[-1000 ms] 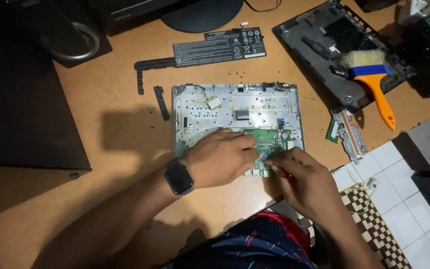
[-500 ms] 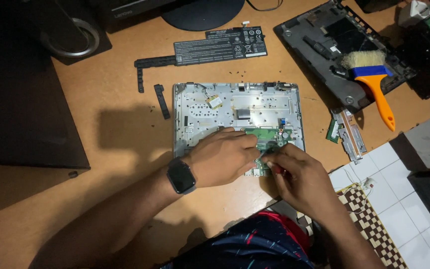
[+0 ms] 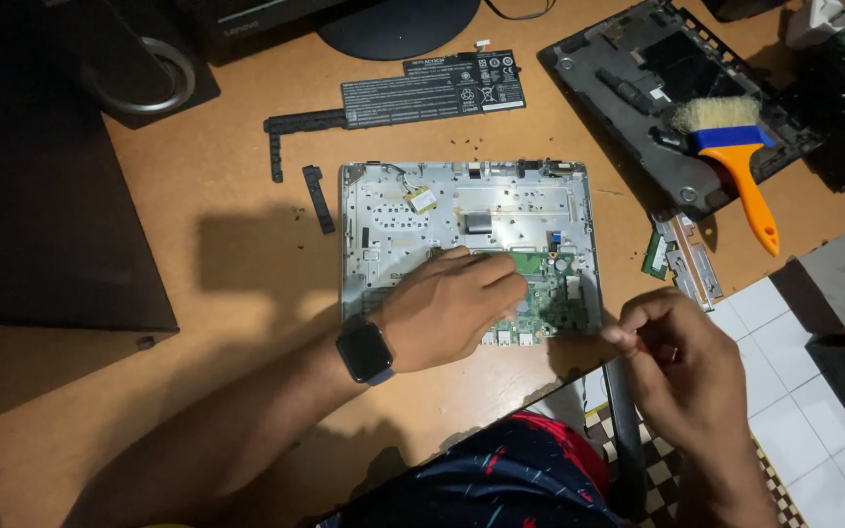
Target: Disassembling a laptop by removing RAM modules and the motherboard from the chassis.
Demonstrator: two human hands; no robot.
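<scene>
Left hand (image 3: pixel 452 308) presses flat on green circuit board (image 3: pixel 550 293); right hand (image 3: pixel 682 367) pinched shut beside it; brush (image 3: pixel 735 161) well apart.

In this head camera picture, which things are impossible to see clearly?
- Part of the green circuit board: hidden under the left hand.
- What the right hand pinches: too small, covered by its fingers.
- Black case part: cut off by the top edge.
- Left side of the table: too dark.

Both forearms are bare, no sleeves. On the left wrist sits a dark smartwatch (image 3: pixel 364 350) with a square black face and dark strap. Below, dark clothing (image 3: pixel 501 479) shows red and pale blue splashes.
</scene>
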